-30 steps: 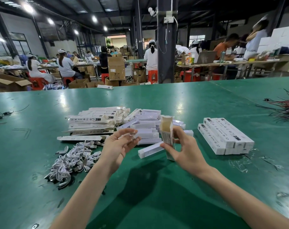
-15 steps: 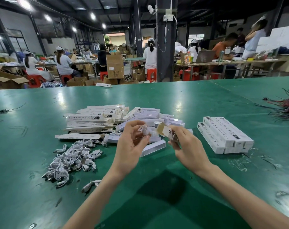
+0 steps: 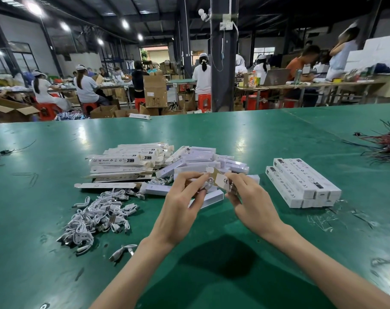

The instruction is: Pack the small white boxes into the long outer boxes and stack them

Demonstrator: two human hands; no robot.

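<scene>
My right hand [image 3: 249,199] grips a long outer box [image 3: 223,181] by its end, open flap toward my left hand. My left hand [image 3: 183,201] pinches a small coiled white cable [image 3: 208,182] at the mouth of that box. Under my hands lies a pile of plain small white boxes [image 3: 203,162]. Flat, unfolded outer boxes [image 3: 125,161] are heaped at centre left. A neat stack of packed outer boxes [image 3: 301,181] sits to the right on the green table [image 3: 234,134].
A heap of coiled white cables [image 3: 96,217] lies at the front left, with one loose cable [image 3: 122,253] nearer me. A bundle of dark red wires [image 3: 385,143] lies at the far right. Other people work at tables beyond the far edge.
My right hand tipped the outer box from upright to nearly level, pointing left. My left hand rose from the pile with a coiled cable and brought it to the box's open end.
</scene>
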